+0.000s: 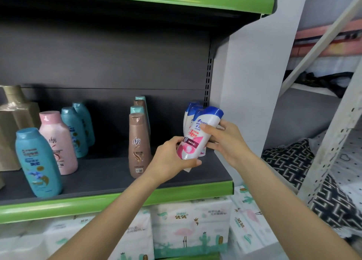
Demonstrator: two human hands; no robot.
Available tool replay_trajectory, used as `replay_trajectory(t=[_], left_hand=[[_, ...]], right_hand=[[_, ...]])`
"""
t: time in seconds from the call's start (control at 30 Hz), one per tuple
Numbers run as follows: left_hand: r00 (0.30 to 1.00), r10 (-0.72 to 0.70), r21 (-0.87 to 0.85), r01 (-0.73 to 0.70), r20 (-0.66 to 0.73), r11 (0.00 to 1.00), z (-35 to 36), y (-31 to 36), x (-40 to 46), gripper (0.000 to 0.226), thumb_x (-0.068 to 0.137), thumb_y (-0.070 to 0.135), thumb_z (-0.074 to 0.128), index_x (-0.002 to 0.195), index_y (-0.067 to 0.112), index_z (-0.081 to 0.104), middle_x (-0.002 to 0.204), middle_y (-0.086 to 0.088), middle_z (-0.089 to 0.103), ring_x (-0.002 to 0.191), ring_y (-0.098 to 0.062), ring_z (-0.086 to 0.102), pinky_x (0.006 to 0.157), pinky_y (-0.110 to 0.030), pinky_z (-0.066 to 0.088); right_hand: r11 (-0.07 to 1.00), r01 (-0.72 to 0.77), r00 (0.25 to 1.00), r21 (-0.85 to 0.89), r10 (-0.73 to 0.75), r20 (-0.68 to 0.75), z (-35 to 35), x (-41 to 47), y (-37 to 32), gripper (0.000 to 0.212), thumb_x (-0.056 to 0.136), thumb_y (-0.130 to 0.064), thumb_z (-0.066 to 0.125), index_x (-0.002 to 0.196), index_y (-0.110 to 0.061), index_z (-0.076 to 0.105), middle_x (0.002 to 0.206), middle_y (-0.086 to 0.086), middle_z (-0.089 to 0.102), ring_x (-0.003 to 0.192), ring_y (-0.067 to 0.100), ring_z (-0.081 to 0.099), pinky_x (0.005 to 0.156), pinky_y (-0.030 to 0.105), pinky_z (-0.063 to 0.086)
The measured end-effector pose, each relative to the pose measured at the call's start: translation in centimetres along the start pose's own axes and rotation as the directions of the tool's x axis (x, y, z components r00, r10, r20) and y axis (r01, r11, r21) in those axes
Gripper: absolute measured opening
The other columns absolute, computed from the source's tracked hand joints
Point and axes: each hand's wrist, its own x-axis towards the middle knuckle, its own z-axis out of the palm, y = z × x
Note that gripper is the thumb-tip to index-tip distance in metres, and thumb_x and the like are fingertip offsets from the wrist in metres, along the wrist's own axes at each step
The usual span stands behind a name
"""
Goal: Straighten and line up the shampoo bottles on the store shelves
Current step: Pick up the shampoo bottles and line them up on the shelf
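white head & shoulders bottle (197,136) with a blue cap and pink label is tilted to the right, lifted off the dark shelf (109,179) at its right end, gripped by both hands: the left hand (172,161) curls around its base, the right hand (225,140) clasps its upper body. two matching bottles (189,114) stand just behind it. a brown bottle (138,144) stands upright to the left, teal bottle (38,161) and pink bottle (57,142) further left

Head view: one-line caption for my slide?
Both hands, left and right, grip a tilted white blue-capped shampoo bottle at the dark shelf's right end.
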Motion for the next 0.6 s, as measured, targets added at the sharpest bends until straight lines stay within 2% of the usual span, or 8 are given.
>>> replay_trajectory(t=[0.13, 0.3, 0.43, 0.6], left_hand=[[0.999, 0.035, -0.057, -0.035, 0.002, 0.998, 0.8, 0.1, 0.4, 0.068, 0.071, 0.025, 0.08, 0.127, 0.02, 0.043, 0.093, 0.016, 0.055, 0.078, 0.001, 0.057, 0.062, -0.003, 0.045], [0.993, 0.11, -0.127, -0.115, -0.047, 0.985, 0.7, 0.6, 2.5, 0.056, 0.083, 0.015, 0.068, 0.133, 0.022, 0.042, 0.104, 0.001, 0.062, 0.084, -0.005, 0.062, 0.069, -0.013, 0.052], [0.985, 0.165, -0.098, -0.17, -0.056, 0.981, 0.7, 1.4, 3.9, 0.057, 0.086, 0.009, 0.063, 0.135, 0.026, 0.038, 0.093, 0.012, 0.057, 0.074, 0.0, 0.062, 0.062, -0.008, 0.05], [0.982, 0.18, -0.024, -0.182, -0.066, 0.983, 1.5, 1.2, 5.7, 0.066, 0.085, 0.01, 0.065, 0.138, 0.032, 0.034, 0.097, 0.0, 0.06, 0.078, -0.009, 0.065, 0.064, -0.017, 0.055]], right_hand=[[0.997, 0.058, 0.998, -0.054, -0.056, 0.042, -0.8, 0.4, -0.1, 0.031, 0.084, -0.008, 0.068, 0.115, -0.005, 0.062, 0.106, 0.009, 0.071, 0.093, 0.022, 0.071, 0.076, 0.037, 0.059], [0.988, 0.128, 0.986, -0.084, -0.117, 0.122, -1.6, 1.3, -0.4, 0.034, 0.085, -0.004, 0.066, 0.118, -0.008, 0.06, 0.109, 0.007, 0.069, 0.099, 0.023, 0.068, 0.081, 0.038, 0.058], [0.979, 0.16, 0.973, -0.127, -0.135, 0.186, -2.5, 2.2, 0.0, 0.033, 0.085, -0.003, 0.065, 0.118, -0.01, 0.062, 0.113, 0.01, 0.067, 0.103, 0.029, 0.066, 0.086, 0.042, 0.056], [0.966, 0.159, 0.968, -0.204, -0.112, 0.225, -3.6, 3.0, 0.8, 0.035, 0.087, -0.003, 0.063, 0.12, -0.014, 0.062, 0.113, 0.004, 0.068, 0.102, 0.023, 0.067, 0.085, 0.037, 0.056]])
